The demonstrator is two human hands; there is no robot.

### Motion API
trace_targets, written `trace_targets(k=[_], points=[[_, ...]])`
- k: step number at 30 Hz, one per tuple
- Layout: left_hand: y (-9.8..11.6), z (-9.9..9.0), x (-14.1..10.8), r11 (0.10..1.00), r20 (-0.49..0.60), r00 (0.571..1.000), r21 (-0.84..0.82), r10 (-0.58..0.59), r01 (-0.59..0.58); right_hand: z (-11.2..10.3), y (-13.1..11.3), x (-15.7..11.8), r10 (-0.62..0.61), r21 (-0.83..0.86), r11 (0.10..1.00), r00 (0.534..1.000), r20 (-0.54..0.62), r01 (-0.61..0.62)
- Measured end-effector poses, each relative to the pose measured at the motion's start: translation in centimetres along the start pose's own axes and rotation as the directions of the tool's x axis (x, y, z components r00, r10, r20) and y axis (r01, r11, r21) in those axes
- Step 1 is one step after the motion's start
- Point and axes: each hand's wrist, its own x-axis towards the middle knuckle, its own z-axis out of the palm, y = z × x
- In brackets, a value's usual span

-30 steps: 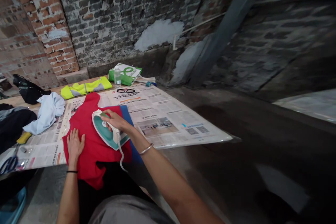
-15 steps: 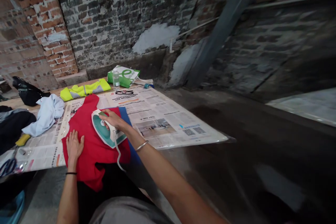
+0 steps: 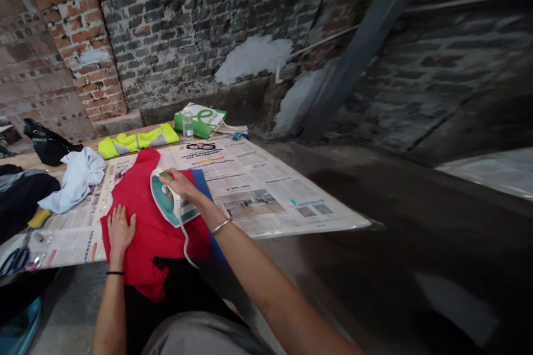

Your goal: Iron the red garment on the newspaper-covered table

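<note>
A red garment with a blue edge lies spread on the newspaper-covered table, its lower part hanging over the near edge. My left hand rests flat on its left side, fingers stretched out. In my right hand is the handle of a teal and white clothes iron. The iron sits on the right part of the red cloth, its tip pointing away from me. From its heel a white cord drops past the table edge. Its soleplate is hidden beneath it.
Left of the garment lie a pale blue cloth, dark clothes and scissors. Farther back are a yellow vest, a clear bottle, a green-white bag and glasses. The newspaper-covered table ends at right.
The whole view has shifted slightly, so things appear a little farther right. The iron stays in my right hand on the red cloth, with its heel a little higher in view. My left hand remains flat.
</note>
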Motion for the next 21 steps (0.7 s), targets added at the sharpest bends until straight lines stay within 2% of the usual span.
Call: trace_targets(k=[7, 21], points=[[-0.2, 0.4, 0.1, 1.000, -0.042, 0.999, -0.012, 0.009, -0.009, -0.2, 0.3, -1.0, -0.013, 0.008, 1.000, 1.000, 0.020, 0.013], [-0.6, 0.8, 0.2, 0.999, -0.044, 0.999, -0.025, 0.020, -0.021, -0.7, 0.0, -1.8, -0.021, -0.026, 0.999, 0.997, 0.078, 0.023]])
